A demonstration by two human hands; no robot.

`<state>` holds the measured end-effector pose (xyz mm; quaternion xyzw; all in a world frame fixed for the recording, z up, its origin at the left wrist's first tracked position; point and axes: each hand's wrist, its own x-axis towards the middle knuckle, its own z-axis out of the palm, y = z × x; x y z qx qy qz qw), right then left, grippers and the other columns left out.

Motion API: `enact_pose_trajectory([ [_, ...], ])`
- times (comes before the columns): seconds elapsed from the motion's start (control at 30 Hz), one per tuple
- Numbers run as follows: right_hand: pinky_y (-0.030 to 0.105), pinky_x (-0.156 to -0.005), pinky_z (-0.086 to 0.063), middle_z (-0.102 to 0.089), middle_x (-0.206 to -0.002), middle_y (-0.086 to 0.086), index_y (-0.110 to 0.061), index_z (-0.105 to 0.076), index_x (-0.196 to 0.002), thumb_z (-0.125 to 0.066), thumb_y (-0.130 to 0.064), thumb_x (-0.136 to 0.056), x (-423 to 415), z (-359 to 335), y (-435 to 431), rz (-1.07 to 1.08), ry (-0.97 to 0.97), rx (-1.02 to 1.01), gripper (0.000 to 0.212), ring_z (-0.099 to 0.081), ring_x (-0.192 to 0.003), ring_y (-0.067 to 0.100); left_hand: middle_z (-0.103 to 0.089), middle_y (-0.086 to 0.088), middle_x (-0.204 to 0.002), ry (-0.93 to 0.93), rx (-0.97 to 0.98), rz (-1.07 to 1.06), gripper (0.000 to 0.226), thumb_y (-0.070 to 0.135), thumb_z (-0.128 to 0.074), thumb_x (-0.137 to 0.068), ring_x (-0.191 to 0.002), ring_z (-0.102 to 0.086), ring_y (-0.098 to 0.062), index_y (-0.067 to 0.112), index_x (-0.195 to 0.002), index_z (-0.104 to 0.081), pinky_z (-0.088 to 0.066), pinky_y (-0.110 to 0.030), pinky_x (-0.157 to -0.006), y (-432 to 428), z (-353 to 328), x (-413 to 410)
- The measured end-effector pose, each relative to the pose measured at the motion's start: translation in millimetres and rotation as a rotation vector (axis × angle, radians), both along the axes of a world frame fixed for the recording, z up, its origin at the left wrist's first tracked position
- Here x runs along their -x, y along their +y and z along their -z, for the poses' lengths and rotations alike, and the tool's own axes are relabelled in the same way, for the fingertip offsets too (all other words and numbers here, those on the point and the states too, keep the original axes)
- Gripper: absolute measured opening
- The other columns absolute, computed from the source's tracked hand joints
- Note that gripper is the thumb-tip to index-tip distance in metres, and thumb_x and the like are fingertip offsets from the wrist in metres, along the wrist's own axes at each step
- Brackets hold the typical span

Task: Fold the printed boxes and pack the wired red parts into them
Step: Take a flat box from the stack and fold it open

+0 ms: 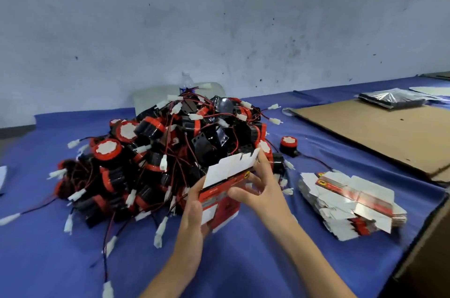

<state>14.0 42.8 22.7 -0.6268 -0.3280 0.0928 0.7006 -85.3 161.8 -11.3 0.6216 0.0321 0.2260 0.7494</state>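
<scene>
Our left hand [192, 210] grips the near left corner of a half-folded printed box [220, 202], fingers curled round its glossy red and white card. Our right hand [264, 190] pinches the same box from its three o'clock side, thumb flat on the front panel and fingers against the plain white top flap, which stands open with a notched edge. We hold the box at the foot of the heap of wired red parts [155, 151], which spreads from its nine to its twelve o'clock. We cannot tell whether its lowest corner touches the blue cloth [243, 263].

The parts are short round drums of black plastic with red bands and white scalloped faces, trailing thin red and black wires that end in white plugs. A lone part [287, 144] sits apart at one o'clock. At three o'clock lies a fanned stack of flat boxes [348, 202], white card with red strips. At two o'clock a sheet of brown cardboard [379, 132] bears a shiny black packet [392, 98].

A clear bottle [186, 82] shows only its top behind the heap. The box's print is too blurred to read and its inside is hidden. A brown carton [428, 249] at four o'clock is cut off by the frame.
</scene>
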Motion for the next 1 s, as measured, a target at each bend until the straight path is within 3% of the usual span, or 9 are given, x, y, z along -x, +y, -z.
enact_pose_trajectory([
  [0.17, 0.02, -0.091, -0.048, -0.053, -0.134, -0.023, -0.047, -0.012, -0.147, -0.084, -0.036, -0.059, 1, 15, -10, -0.03, 0.023, -0.005, 0.115, -0.054, -0.122, 0.007, -0.053, 0.008, -0.14, -0.007, -0.126, 0.066, 0.077, 0.084, -0.053, -0.069, -0.128, -0.051, -0.012, 0.045, -0.136, -0.046, -0.045, -0.028, -0.103, -10, 2, 4],
  [0.23, 0.018, -0.096, -0.045, -0.049, -0.136, -0.025, -0.052, 0.002, -0.146, -0.088, -0.036, -0.056, 9, 23, -14, 0.023, -0.033, 0.005, 0.127, -0.051, -0.125, 0.006, -0.058, 0.016, -0.133, -0.001, -0.165, 0.046, 0.078, 0.085, -0.052, -0.067, -0.122, -0.056, -0.007, 0.043, -0.132, -0.047, -0.048, -0.021, -0.096, -15, 0, 4],
  [0.3, 0.032, -0.108, -0.04, -0.029, -0.153, -0.018, -0.056, 0.01, -0.143, -0.09, -0.038, -0.056, 18, 30, -16, 0.049, -0.123, 0.036, 0.133, -0.036, -0.138, 0.009, -0.061, 0.028, -0.123, 0.012, -0.171, 0.023, 0.082, 0.089, -0.051, -0.063, -0.113, -0.059, 0.002, 0.038, -0.126, -0.047, -0.049, -0.011, -0.085, -20, -1, 5],
  [0.37, 0.046, -0.114, -0.031, -0.001, -0.158, -0.023, -0.06, 0.012, -0.14, -0.087, -0.046, -0.057, 26, 34, -17, 0.114, -0.196, 0.091, 0.13, -0.014, -0.146, 0.009, -0.058, 0.039, -0.117, 0.002, -0.186, 0.013, 0.074, 0.092, -0.047, -0.061, -0.11, -0.057, 0.01, 0.051, -0.122, -0.052, -0.046, -0.006, -0.082, -24, -1, 8],
  [0.43, 0.048, -0.116, -0.026, 0.013, -0.155, -0.028, -0.06, 0.014, -0.14, -0.081, -0.054, -0.059, 29, 36, -17, 0.182, -0.253, 0.112, 0.125, 0.002, -0.147, 0.004, -0.052, 0.042, -0.122, 0.0, -0.24, 0.012, 0.059, 0.092, -0.041, -0.065, -0.115, -0.052, 0.013, 0.069, -0.119, -0.047, -0.043, -0.005, -0.086, -27, -4, 9],
  [0.5, 0.048, -0.116, -0.026, 0.018, -0.154, -0.027, -0.059, 0.014, -0.14, -0.079, -0.055, -0.061, 31, 36, -17, 0.206, -0.294, 0.127, 0.122, 0.008, -0.146, 0.003, -0.048, 0.035, -0.133, -0.008, -0.276, 0.039, 0.061, 0.09, -0.04, -0.069, -0.123, -0.05, 0.006, 0.067, -0.125, -0.042, -0.042, -0.01, -0.092, -28, -7, 11],
  [0.67, 0.046, -0.113, -0.033, 0.006, -0.156, -0.027, -0.062, 0.01, -0.139, -0.072, -0.042, -0.064, 29, 34, -20, 0.216, -0.318, 0.143, 0.114, -0.009, -0.147, 0.011, -0.046, 0.035, -0.135, -0.017, -0.278, 0.141, 0.071, 0.086, -0.044, -0.071, -0.126, -0.048, 0.004, 0.053, -0.134, -0.046, -0.042, -0.01, -0.094, -35, -13, 17],
  [0.83, 0.045, -0.113, -0.03, 0.001, -0.157, -0.023, -0.057, 0.008, -0.143, -0.066, -0.024, -0.071, 31, 33, -27, 0.118, -0.34, 0.077, 0.108, -0.013, -0.147, 0.017, -0.036, 0.034, -0.143, -0.068, -0.382, 0.122, 0.092, 0.081, -0.042, -0.076, -0.133, -0.037, 0.007, 0.022, -0.143, -0.021, -0.036, -0.008, -0.098, -37, -14, 16],
  [1.0, 0.018, -0.101, -0.04, -0.025, -0.149, -0.032, -0.033, 0.008, -0.149, -0.059, -0.002, -0.077, 37, 30, -34, -0.067, -0.245, -0.062, 0.104, -0.035, -0.137, 0.003, -0.044, 0.025, -0.141, -0.14, -0.289, 0.029, 0.088, 0.071, -0.051, -0.081, -0.132, -0.043, -0.001, 0.022, -0.146, -0.016, -0.045, -0.013, -0.093, -29, -11, 13],
])
